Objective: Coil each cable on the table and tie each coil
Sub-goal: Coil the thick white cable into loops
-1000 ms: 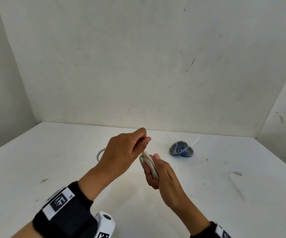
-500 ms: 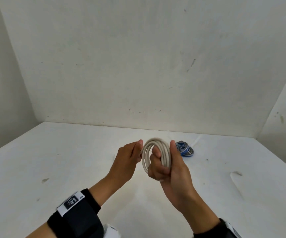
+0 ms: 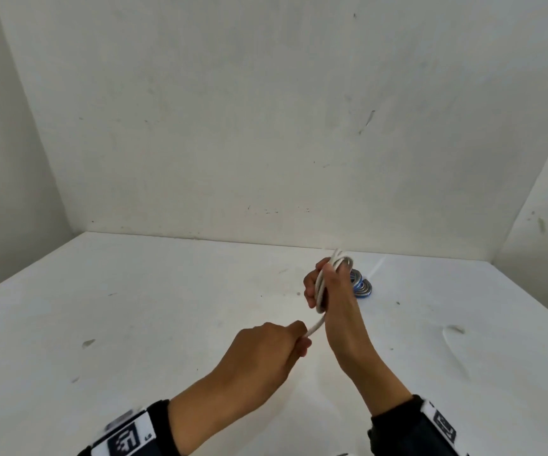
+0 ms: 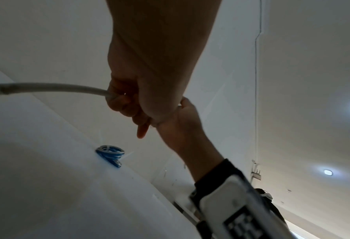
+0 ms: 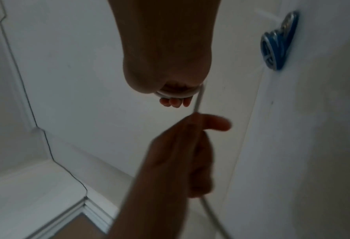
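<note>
right hand (image 3: 328, 287) grips white cable (image 3: 320, 284) coil | left hand (image 3: 266, 353) pinches its free end – wrist view alone shows slack trailing below | blue coil (image 3: 361, 286) just beyond – white table (image 3: 134, 307)

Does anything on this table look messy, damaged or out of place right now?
Nothing stands out. The blue cable coil lies bundled on the table. The right hand holds the white cable coil, and the left hand grips its loose tail.

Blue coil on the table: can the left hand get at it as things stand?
Probably not right away. The left hand grips the white cable's loose end, and the right hand, holding the white coil, sits between it and the blue coil.
</note>
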Demonstrator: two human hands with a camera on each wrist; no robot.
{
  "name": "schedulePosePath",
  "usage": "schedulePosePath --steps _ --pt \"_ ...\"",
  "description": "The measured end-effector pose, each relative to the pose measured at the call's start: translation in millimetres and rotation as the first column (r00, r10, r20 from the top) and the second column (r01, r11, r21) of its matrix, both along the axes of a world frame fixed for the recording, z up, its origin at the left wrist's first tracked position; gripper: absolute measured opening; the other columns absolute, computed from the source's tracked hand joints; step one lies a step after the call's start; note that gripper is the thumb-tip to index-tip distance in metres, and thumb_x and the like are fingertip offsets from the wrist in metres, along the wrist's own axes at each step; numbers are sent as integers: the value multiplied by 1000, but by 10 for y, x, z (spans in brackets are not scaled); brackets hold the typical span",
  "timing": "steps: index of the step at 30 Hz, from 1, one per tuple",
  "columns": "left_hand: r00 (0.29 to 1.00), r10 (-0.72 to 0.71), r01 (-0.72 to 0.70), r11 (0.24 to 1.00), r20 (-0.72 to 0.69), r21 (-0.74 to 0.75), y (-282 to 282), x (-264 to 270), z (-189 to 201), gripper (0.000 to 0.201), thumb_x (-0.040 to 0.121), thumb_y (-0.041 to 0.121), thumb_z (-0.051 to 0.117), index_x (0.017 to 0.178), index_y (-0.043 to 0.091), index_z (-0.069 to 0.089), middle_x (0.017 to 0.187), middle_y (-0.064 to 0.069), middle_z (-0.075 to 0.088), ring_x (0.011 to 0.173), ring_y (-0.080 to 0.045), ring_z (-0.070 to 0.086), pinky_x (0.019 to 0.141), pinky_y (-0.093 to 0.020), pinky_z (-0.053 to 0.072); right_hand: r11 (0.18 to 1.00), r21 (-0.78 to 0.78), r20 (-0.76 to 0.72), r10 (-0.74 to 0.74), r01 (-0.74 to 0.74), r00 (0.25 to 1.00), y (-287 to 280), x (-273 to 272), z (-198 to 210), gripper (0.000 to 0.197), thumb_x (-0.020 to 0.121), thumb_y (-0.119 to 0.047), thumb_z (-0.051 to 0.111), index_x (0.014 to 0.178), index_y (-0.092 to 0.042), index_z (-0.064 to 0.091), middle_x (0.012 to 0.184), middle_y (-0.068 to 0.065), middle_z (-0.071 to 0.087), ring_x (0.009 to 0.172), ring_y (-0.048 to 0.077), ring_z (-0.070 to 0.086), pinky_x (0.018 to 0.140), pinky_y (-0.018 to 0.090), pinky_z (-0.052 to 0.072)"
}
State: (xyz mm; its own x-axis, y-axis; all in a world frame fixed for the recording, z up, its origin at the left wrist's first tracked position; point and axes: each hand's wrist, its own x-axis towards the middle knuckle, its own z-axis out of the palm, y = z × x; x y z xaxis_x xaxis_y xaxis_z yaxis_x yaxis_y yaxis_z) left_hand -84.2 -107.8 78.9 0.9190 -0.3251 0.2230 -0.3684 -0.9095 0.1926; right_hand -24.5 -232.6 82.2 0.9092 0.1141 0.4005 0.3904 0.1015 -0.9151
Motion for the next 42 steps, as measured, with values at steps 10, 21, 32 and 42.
schedulePosePath --steps 10,21,32,42 --pt "947 -65 105 988 314 -112 328 152 407 31 87 58 45 81 28 41 62 12 48 58 -12 49 58 -20 42 932 -274 -124 211 -237 970 -46 -192 -180 44 104 -37 26 75 -17 52 59 -6 42 54 8 36 55 18 34" --pt "823 120 207 847 555 -490 348 435 242 40 97 39 36 72 16 55 69 11 48 57 -4 43 55 -13 33 834 39 -326 531 -551 782 30 -336 33 62 98 -52 22 71 -7 56 49 0 18 49 16 12 52 28 17" --pt "755 100 226 888 648 -400 349 500 368 37 97 37 44 75 13 61 68 5 57 55 -11 46 50 -19 39 880 -206 -273 368 -427 889 71 -422 -41 54 98 -50 19 80 -13 54 56 -4 34 53 10 31 57 19 33" --pt "937 76 216 644 342 -734 167 475 42 44 96 41 31 70 16 56 67 3 56 62 -13 52 59 -22 40 960 -39 -265 258 -278 929 63 -476 5 54 96 -48 26 67 -12 54 46 -7 33 47 12 26 50 22 28"
